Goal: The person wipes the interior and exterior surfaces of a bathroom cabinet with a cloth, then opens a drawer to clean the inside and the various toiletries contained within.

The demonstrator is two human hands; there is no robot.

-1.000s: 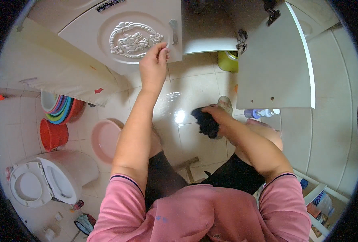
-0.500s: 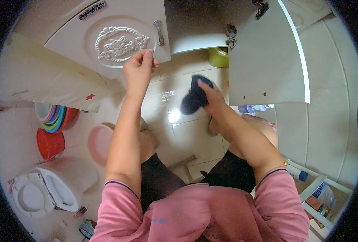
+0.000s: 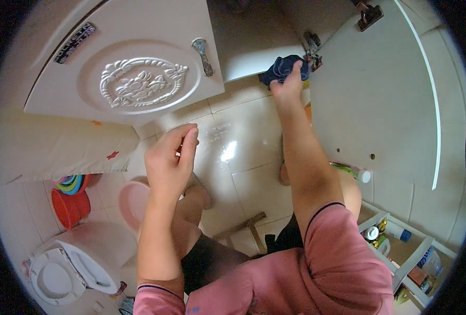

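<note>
Cloth [image 3: 281, 69], dark blue and bunched in my right hand [image 3: 288, 84], has risen from floor level to the open cabinet door's hinge [image 3: 311, 52] for wiping, while my left hand [image 3: 170, 163], off the embossed door [image 3: 138, 79], hangs half-curled and empty.

The right hand [image 3: 288, 79] reached far forward, fingers apparently clenched; the left hand [image 3: 170, 163] hung loosely curled, empty, forearm raised.

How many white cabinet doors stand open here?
2: the white embossed cabinet door swung out at the upper left, and the plain white cabinet door at right, beside the right hand holding a dark blue cloth.
</note>
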